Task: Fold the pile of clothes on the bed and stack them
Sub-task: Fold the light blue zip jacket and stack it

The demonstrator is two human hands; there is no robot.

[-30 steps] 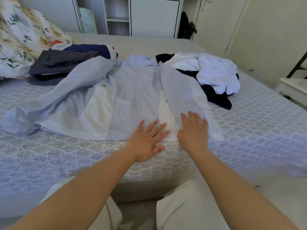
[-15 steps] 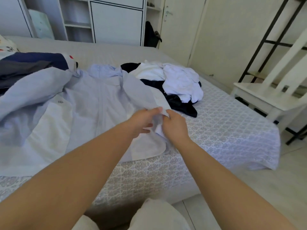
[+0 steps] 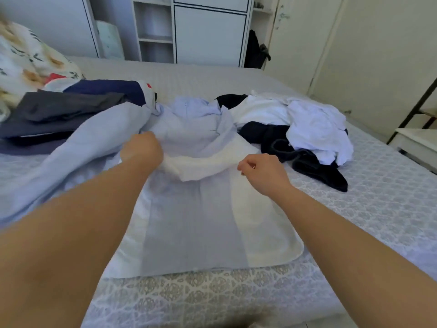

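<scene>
A light blue and white shirt lies spread on the patterned bed in front of me. Its right panel is lifted and stretched across the middle as a white fold. My left hand is closed on the left end of that fold. My right hand pinches its right end. One long blue sleeve trails off to the left. A heap of unfolded white and black clothes lies at the right. Folded dark garments are stacked at the back left.
A floral pillow sits at the far left corner. White cupboards and open shelves stand behind the bed. A white chair or stand is beside the bed's right edge. A dark bag hangs by the door.
My hands went from pressing flat on the shirt's hem to gripping its right panel. They then moved apart and carried the panel leftward across the shirt's middle.
</scene>
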